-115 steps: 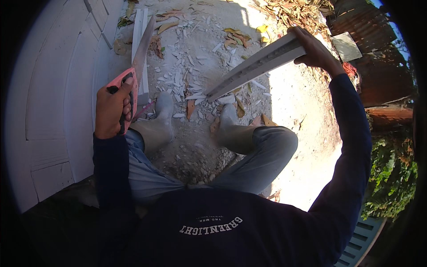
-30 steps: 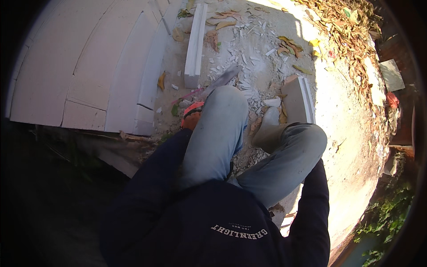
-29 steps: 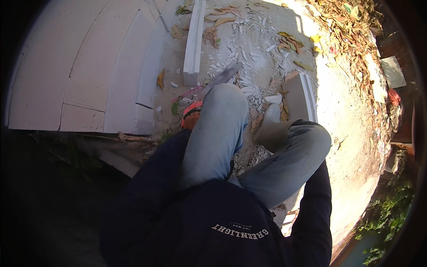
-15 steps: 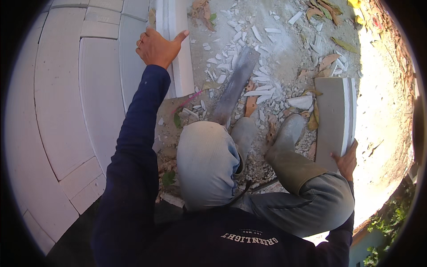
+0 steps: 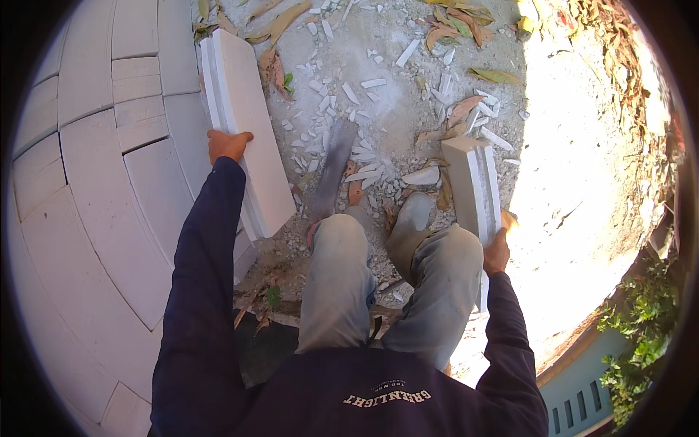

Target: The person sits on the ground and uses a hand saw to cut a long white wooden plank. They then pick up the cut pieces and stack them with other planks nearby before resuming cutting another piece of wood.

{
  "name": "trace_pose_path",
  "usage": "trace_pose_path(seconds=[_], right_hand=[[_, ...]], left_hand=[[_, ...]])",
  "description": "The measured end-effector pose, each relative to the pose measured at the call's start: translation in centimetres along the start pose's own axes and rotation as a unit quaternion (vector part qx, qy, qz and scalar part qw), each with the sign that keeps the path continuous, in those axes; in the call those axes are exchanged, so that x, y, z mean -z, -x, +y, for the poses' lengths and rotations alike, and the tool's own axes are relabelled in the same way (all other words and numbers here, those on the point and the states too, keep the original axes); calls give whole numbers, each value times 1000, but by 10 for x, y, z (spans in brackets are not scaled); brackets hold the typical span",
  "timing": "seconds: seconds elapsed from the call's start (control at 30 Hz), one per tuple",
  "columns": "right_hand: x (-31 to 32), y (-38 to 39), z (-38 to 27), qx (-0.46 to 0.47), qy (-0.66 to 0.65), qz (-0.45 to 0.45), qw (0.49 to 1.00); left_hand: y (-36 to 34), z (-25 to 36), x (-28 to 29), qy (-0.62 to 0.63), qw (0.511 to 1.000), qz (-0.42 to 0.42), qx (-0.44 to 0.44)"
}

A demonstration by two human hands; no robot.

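Note:
My left hand (image 5: 228, 146) grips the grooved edge of a long white plaster block (image 5: 263, 138), its thumb on the broad face and its fingers partly hidden. The block leans upright beside a stack on the left. On the other side, my right hand (image 5: 497, 253) is closed on the outer edge of a shorter grooved block (image 5: 475, 182), which is partly behind my right knee. A hand saw (image 5: 335, 164) lies flat on the ground between the two blocks, its handle end mostly hidden by my left knee.
White blocks (image 5: 91, 218) are piled closely on the left. White chips (image 5: 364, 156), dust and dry leaves (image 5: 280, 29) litter the ground ahead of my boots (image 5: 411, 215). Sunlit ground (image 5: 575, 197) lies to the right, with green plants (image 5: 641, 349) beyond it.
The long block has swung to a tilt and come nearer with my left hand. My right hand has moved higher along the short block, which now shows its grooved side. My knees are closer together.

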State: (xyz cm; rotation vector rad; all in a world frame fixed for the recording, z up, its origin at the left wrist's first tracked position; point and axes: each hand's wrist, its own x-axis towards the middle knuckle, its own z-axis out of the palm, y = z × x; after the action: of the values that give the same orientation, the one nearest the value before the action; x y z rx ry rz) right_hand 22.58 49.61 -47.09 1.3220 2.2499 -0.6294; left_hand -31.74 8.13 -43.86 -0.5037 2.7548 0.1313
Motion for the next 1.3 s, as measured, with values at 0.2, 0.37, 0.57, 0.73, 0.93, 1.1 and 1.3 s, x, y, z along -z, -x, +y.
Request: trace_pose_path(seconds=[0.2, 0.37, 0.57, 0.73, 0.93, 1.1, 1.3], right_hand=[[93, 58, -21, -41, 10, -94, 995], [210, 132, -25, -59, 13, -126, 990], [322, 194, -20, -88, 35, -116, 989], [366, 174, -35, -112, 87, -116, 983], [419, 99, -105, -143, 133, -124, 973], [462, -9, -169, -257, 76, -40, 963], [582, -102, -350, -13, 126, -68, 990]], left_hand=[[124, -42, 68, -20, 989, -138, 43], [241, -72, 142, -91, 966, -226, 86], [344, -123, 225, -59, 957, -273, 83], [396, -126, 255, -51, 962, -252, 92], [357, -77, 263, 63, 919, -336, 194], [265, 46, 265, 108, 940, -289, 146], [169, 169, 371, 96, 964, -193, 157]])
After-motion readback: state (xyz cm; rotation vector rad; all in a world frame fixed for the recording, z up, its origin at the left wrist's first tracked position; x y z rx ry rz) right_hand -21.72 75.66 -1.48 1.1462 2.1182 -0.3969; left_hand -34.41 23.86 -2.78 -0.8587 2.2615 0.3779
